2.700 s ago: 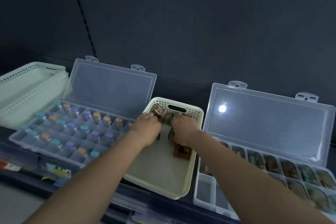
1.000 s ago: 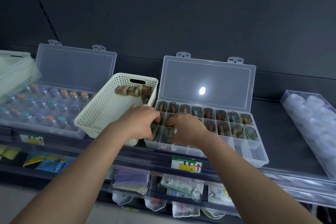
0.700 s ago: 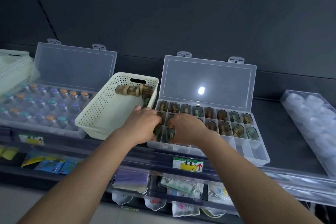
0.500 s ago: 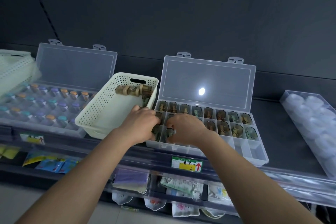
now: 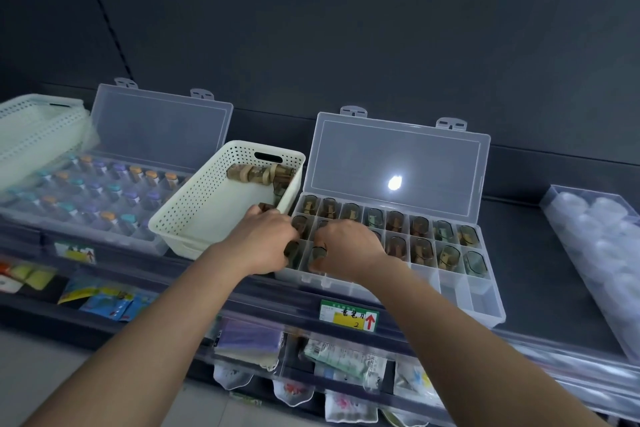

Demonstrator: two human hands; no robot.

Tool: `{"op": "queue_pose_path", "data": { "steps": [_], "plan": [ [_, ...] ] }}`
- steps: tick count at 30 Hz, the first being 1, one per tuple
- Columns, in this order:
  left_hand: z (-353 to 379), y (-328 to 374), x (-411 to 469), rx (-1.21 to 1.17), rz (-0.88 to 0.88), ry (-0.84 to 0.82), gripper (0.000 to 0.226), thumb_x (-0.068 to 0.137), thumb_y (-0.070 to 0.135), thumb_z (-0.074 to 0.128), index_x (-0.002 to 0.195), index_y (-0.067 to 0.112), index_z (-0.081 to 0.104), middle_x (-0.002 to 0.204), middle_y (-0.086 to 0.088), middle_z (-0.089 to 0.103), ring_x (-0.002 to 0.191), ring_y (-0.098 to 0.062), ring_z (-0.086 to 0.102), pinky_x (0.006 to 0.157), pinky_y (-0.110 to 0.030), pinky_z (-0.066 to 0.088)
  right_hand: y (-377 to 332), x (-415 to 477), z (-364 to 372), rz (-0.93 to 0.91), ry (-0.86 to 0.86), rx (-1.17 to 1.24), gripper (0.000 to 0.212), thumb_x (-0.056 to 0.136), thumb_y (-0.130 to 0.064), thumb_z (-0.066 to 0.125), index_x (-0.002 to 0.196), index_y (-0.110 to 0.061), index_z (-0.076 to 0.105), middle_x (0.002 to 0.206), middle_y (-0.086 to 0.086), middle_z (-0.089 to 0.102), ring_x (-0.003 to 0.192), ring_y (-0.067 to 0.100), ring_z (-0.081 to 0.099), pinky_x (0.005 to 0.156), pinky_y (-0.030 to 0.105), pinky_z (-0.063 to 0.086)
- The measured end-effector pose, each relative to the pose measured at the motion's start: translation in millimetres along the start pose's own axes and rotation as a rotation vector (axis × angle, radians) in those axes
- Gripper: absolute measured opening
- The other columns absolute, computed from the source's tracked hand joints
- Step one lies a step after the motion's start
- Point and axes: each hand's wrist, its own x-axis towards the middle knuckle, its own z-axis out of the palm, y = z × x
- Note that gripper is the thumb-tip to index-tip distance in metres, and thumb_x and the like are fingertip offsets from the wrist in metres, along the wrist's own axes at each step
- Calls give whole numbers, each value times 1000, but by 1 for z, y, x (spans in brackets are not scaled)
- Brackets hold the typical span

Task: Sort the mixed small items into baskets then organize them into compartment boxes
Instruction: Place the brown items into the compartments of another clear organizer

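Note:
A clear compartment box stands open on the shelf, most cells holding small brown or green translucent items. My left hand and my right hand hover side by side over its left end. Each pinches one of these small dark items down at a front-row cell, the left hand's item beside the right hand's item. A cream perforated basket sits just left of the box, with several more such items at its far end.
A second open compartment box with coloured-capped vials lies at the left, beside stacked white baskets. A clear tub of white round things stands at the right. A price label marks the shelf edge, with packets hanging below.
Both hands left the basket with items and moved right to the box's left end. Over the last second they stayed there, fingers dipping slightly lower into the front cells.

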Motion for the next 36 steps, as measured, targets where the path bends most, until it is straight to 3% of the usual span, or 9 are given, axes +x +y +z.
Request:
{"op": "queue_pose_path", "data": {
  "steps": [5,11,15,18,23,29,36],
  "plan": [
    [-2,0,-3,-59,-12,86,37,85,37,64,118,21,64,106,7,52,110,-14,43,93,-36,34,0,1,-6,-17,-1,7,30,87,-43,63,104,-18,65,97,1,65,89,19,62,76,33,55],
    [-14,-24,-5,-90,-137,275,34,88,33,61,120,23,64,114,5,56,113,-16,46,98,-37,36,-9,22,-24,-34,137,60,25,89,-40,59,94,-17,68,92,2,61,87,21,59,75,36,55],
    [-18,-56,5,-72,-256,230,34,89,28,61,122,21,64,127,1,54,121,-19,46,104,-39,35,-18,53,-33,-57,193,94,29,88,-39,62,110,-21,67,105,1,62,99,20,57,83,36,53],
    [-18,-85,23,-48,-302,153,37,91,22,58,127,14,61,135,-6,50,126,-25,44,104,-38,38,-25,85,-35,-55,173,56,28,88,-38,61,110,-21,66,108,1,61,106,20,53,83,34,50],
    [-8,-128,61,-23,-269,71,33,88,0,51,118,6,59,118,-11,57,106,-27,56,90,-38,49,-42,147,-31,-14,47,-34,29,89,-36,58,113,-19,61,113,6,59,112,24,50,89,39,49],
    [9,-163,101,64,-165,15,29,92,0,46,118,3,59,122,-14,57,113,-29,53,93,-37,44,-50,201,-12,81,-119,-157,39,89,-34,54,127,-26,52,120,12,49,112,32,52,87,40,45],
    [8,-177,117,92,-131,-64,26,88,-4,50,110,-2,64,118,-17,54,111,-33,52,91,-39,48,-41,223,5,106,-48,-258,33,90,-35,56,116,-15,61,116,6,53,114,26,43,90,36,42]
  ]
}}
